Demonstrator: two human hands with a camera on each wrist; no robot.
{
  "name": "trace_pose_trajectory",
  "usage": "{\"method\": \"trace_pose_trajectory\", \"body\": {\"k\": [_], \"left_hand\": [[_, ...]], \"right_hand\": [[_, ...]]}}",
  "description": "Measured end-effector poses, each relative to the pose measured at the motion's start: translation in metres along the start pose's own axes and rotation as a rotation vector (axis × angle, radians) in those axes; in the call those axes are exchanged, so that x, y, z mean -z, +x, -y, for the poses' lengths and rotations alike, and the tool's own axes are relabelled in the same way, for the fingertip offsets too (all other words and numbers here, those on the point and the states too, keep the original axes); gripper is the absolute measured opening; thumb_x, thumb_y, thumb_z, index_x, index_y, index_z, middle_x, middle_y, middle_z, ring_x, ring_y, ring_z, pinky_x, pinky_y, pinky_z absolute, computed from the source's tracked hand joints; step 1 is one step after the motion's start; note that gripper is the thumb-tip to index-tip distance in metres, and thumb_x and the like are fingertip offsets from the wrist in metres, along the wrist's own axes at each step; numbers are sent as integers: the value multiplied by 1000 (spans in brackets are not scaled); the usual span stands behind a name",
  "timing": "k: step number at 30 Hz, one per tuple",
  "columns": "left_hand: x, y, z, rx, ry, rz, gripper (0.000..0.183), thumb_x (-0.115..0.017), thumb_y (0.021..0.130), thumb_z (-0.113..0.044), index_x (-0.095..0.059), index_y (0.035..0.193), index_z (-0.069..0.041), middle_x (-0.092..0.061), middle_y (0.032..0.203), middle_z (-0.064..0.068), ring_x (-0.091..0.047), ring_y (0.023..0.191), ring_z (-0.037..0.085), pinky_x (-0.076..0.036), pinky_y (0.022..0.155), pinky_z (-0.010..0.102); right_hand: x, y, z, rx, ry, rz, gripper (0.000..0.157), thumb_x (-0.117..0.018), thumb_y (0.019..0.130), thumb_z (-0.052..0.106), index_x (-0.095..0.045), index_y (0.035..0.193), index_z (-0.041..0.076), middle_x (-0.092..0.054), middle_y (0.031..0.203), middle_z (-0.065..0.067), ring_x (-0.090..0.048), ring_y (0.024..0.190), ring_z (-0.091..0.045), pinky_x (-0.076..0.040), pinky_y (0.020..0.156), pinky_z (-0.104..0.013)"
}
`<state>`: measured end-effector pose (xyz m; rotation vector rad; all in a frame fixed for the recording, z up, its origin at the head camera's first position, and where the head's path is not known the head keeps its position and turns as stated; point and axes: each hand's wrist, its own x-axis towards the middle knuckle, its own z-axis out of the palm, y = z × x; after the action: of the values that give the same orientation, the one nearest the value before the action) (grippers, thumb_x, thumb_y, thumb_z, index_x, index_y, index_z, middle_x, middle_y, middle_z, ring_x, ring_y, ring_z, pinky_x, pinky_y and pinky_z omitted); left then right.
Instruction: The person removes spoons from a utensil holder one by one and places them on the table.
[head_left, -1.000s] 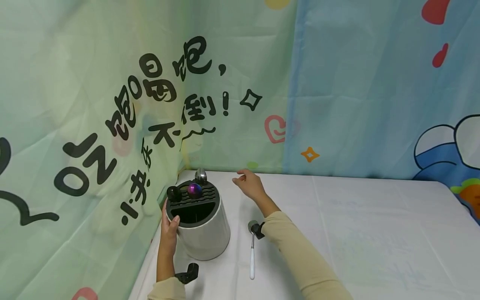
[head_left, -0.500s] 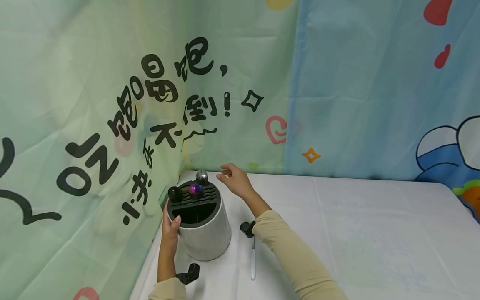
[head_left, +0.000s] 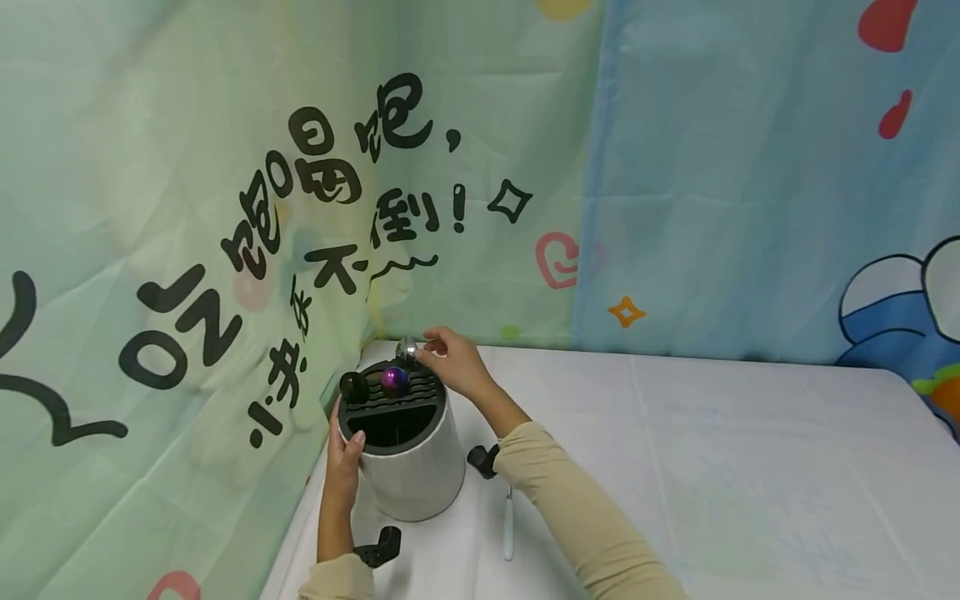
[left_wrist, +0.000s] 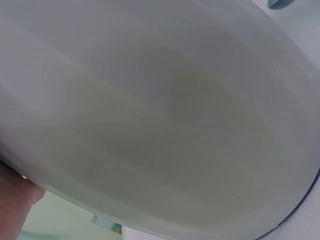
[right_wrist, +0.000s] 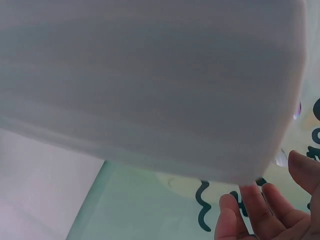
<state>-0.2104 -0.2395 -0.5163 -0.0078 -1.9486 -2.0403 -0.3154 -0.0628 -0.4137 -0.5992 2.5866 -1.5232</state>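
A white utensil holder with a black slotted lid stands at the table's left. My left hand grips its left side, thumb at the front rim; in the left wrist view the white wall covers most of the picture. Rounded spoon heads stick up from the slots: a black one, a purple one and a silver one at the back. My right hand is right beside the silver spoon. In the right wrist view its fingers and thumb are spread apart, the silver head near the thumb tip.
A white-handled spoon lies on the white table to the right of the holder, its head hidden behind the right forearm. Printed fabric hangs close behind and to the left. A black wrist camera sits under the right forearm.
My right hand has moved left across the table to the silver spoon at the holder's back. The left hand keeps its grip on the holder.
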Motion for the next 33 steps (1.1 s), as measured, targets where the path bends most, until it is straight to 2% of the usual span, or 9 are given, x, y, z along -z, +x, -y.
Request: {"method": "trace_pose_trajectory", "body": {"k": [4, 6, 8, 14, 20, 24, 26, 33], "left_hand": [[0, 0, 0, 1, -2, 2, 70, -40, 85, -22, -9, 147, -8, -15, 149, 17, -24, 129, 14, -18, 108, 38], [0, 1, 1, -2, 0, 1, 71, -41, 85, -23, -10, 147, -9, -16, 149, 17, -25, 128, 12, -20, 107, 34], [0, 1, 1, -8, -3, 2, 70, -41, 85, -23, -10, 147, -9, -16, 149, 18, -25, 128, 13, -20, 108, 35], [0, 3, 2, -26, -17, 10, 71, -41, 85, -22, -10, 146, -8, -15, 149, 19, -21, 132, 25, -12, 109, 51], [1, 4, 2, -27, -13, 9, 71, -41, 85, -24, -10, 147, -9, -16, 149, 18, -25, 129, 17, -16, 109, 45], [0, 3, 1, -23, -14, 4, 71, -41, 83, -21, -11, 146, -7, -18, 148, 20, -22, 131, 26, -12, 108, 53], [1, 3, 1, -20, -13, 1, 71, -41, 83, -20, -11, 146, -7, -18, 148, 20, -21, 132, 30, -12, 109, 52], [2, 3, 4, 2, -10, 6, 72, -41, 84, -23, -9, 147, -9, -17, 149, 17, -22, 132, 26, -15, 109, 48]], "right_hand": [[-5, 0, 0, 7, -11, 19, 38, -56, 89, 22, -54, 121, 2, -63, 112, -15, -54, 110, -31, -42, 93, -42], [-7, 0, 0, 10, -22, 22, 36, -55, 89, 21, -54, 120, 2, -63, 112, -15, -54, 109, -30, -42, 93, -42], [-9, 0, 0, 18, -33, 24, 35, -55, 89, 21, -55, 119, 2, -63, 112, -15, -55, 108, -30, -43, 92, -42], [-12, 1, -3, 23, -44, 25, 36, -55, 89, 20, -54, 120, 1, -62, 113, -17, -56, 107, -31, -43, 92, -43], [-15, 2, -2, 33, -39, -14, 33, -55, 89, 17, -56, 117, 0, -64, 109, -15, -57, 106, -29, -43, 91, -42], [-18, 3, 0, 34, -34, -39, 29, -56, 88, 15, -58, 114, 1, -65, 106, -15, -58, 104, -29, -43, 91, -43], [-19, 3, 0, 40, -37, -49, 26, -56, 88, 14, -60, 110, 1, -65, 105, -15, -58, 103, -29, -43, 90, -43], [-21, 5, 3, 32, -25, -62, 20, -56, 88, 12, -63, 103, 1, -66, 98, -14, -58, 101, -29, -45, 87, -42]]}}
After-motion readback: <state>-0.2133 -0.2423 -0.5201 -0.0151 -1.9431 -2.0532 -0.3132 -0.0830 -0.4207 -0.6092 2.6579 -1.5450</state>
